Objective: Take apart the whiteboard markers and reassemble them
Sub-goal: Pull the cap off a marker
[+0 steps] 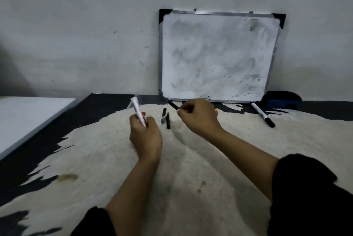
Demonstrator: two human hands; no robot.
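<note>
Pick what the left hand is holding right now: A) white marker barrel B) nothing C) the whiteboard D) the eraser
A: the left hand is closed around the white marker barrel, which sticks up out of the fist, while the eraser sits beside the whiteboard propped against the wall.
</note>
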